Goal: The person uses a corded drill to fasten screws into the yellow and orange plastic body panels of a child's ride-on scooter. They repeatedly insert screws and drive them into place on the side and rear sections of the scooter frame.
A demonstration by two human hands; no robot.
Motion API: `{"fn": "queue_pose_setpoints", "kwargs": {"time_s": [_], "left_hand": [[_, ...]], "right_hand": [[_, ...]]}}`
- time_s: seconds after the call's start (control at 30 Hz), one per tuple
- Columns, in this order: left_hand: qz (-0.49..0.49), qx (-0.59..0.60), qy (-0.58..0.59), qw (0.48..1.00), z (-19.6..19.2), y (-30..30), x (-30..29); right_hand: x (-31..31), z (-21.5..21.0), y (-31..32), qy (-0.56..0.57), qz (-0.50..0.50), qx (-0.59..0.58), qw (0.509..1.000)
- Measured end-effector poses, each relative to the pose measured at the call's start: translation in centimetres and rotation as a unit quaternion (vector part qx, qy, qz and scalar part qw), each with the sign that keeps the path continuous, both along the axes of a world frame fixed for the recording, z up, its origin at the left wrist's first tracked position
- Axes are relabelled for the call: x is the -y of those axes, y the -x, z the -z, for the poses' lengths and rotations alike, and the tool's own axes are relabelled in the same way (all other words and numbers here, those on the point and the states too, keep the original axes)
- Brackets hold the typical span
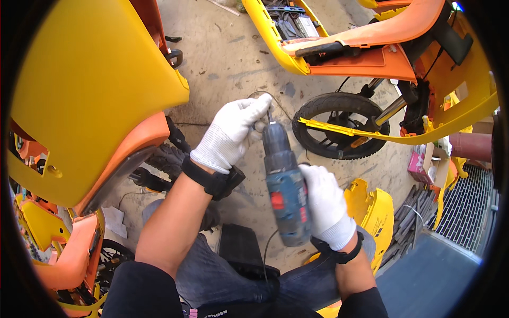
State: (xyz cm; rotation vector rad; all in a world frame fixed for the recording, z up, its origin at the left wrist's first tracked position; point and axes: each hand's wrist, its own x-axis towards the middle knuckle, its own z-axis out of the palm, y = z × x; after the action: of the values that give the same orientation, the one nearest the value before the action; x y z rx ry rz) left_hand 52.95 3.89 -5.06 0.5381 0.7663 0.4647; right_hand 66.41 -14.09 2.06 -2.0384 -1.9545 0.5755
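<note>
A blue and black cordless drill [288, 196] points away from me, its bit [271, 116] sticking out of the chuck. My right hand [327, 204], in a white knit glove, is closed around the drill's grip. My left hand [233, 130], gloved the same way, pinches at the tip of the bit with thumb and fingers. Whether a small screw sits between those fingertips is hidden. Both hands are above the concrete floor, in front of my bent knees.
A large yellow and orange scooter body [101, 100] fills the left side. Another scooter, with its black front wheel [342, 126], lies to the upper right. Yellow panels [371, 212] lie near my right knee. A pink box [422, 161] and a metal grate [465, 199] are farther right.
</note>
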Motion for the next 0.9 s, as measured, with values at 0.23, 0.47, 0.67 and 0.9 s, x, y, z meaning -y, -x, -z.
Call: {"fn": "queue_pose_setpoints", "kwargs": {"time_s": [0.23,0.47,0.67,0.9], "left_hand": [[0.077,-0.038,-0.125,0.988,-0.5,0.0,0.2],[0.116,-0.073,-0.174,0.975,-2.4,0.6,-0.1],[0.152,-0.087,-0.174,0.969,-3.0,1.3,-0.7],[0.169,-0.105,-0.220,0.955,-3.6,1.4,-0.9]], "right_hand": [[0.4,1.6,0.7,0.068,-0.025,-0.040,0.997],[0.6,3.3,1.4,0.090,0.012,-0.090,0.992],[0.5,3.3,1.9,0.056,0.005,-0.053,0.997],[0.0,3.9,2.2,0.029,0.020,-0.029,0.999]]}}
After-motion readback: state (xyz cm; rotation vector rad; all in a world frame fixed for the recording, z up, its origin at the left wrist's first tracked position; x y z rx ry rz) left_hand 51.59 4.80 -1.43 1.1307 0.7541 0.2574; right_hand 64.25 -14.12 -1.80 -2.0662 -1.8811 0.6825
